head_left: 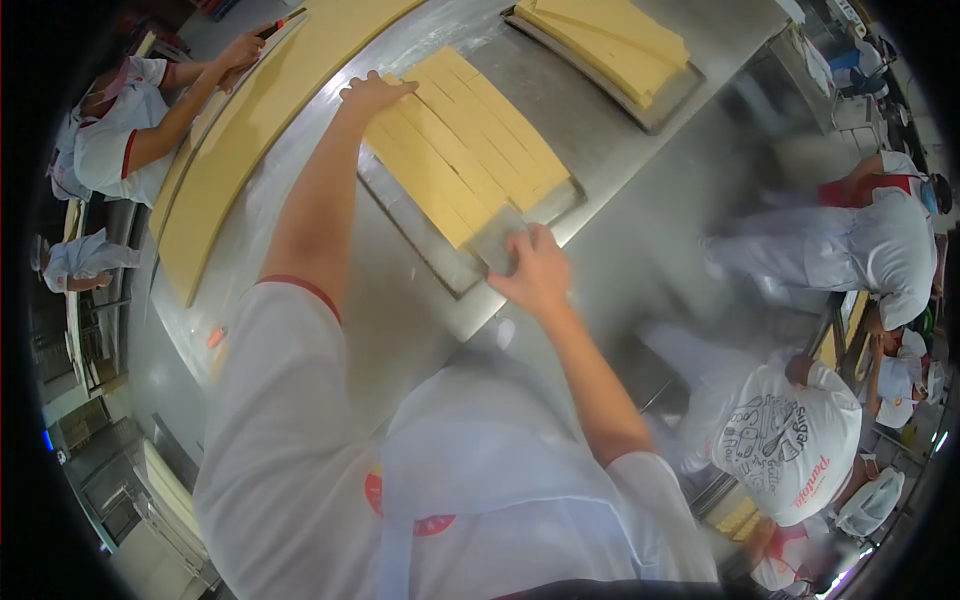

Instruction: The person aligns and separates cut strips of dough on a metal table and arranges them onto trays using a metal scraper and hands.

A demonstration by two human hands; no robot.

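The yellow dough strips (460, 150) lie ahead of the person, side by side in one flat slab on a metal tray (425, 245), their long axis running from far left to near right. The hands are at opposite ends of that axis: the left hand (370, 95) is at the far left corner, fingers spread wide and seemingly empty, with fingertips on the dough, while the right hand (537, 272) is at the near end, thumb and fingers pinching a flat grey scraper (495, 238) against the strip ends. The right hand is thus nearer the near end, and the left forearm reaches past the slab's left side. Narrow gaps part some strips; others look closed up. The tray's bare rim shows along the left side and at the near right corner, close to the edge of the steel table (390, 300). Far right, a second tray (680, 100) bears a stack of yellow dough sheets (610, 50), apart from the first. To the left, a long dough sheet (230, 150) runs along the table, with a co-worker (125, 120) at its far side, hands near a long straight strip. More people work at right, blurred in places.
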